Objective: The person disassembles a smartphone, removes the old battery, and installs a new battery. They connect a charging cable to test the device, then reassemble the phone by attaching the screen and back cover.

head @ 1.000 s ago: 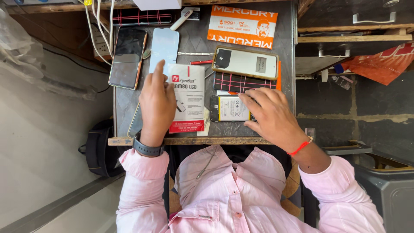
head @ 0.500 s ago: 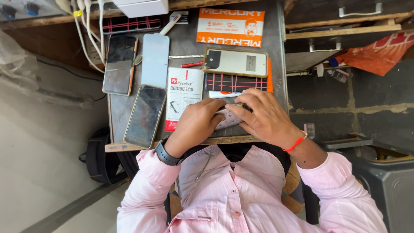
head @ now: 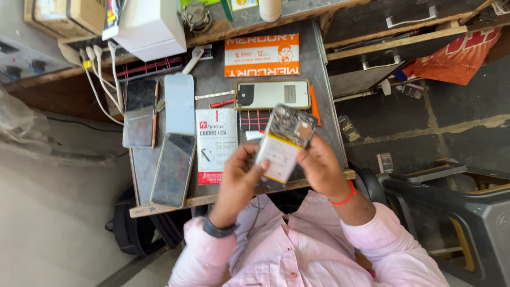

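Above the near edge of a small grey bench [head: 324,95], a person in a pale pink shirt holds an opened phone [head: 285,143] up in both hands, clear of the surface and tilted, its back off so that a flat white battery with a yellow edge and a band of dark, shiny circuitry at the top are exposed. The left hand [head: 239,180], with a dark watch at the wrist, has its fingers [head: 254,166] curled closed against the phone's left side and lower corner; the right hand [head: 319,165], with a red band at the wrist, pinches the right edge, its fingers [head: 309,149] closed on the frame near the circuitry. On the bench behind the phone lies a pale, glossy phone back panel [head: 272,94] with a dark square camera block, resting on a dark grid-marked mat [head: 255,119] with an orange strip just beside it. Left of that sits a white printed box [head: 216,144] with a red band along its lower end, then a dark-screened phone [head: 172,169] lying slantwise near the bench's front edge, a light blue glass panel [head: 179,103] and another dark phone [head: 140,112] with an orange rim. An orange-and-white printed card [head: 261,55] lies at the far side, and white cables [head: 98,74] hang from a power strip at the left.
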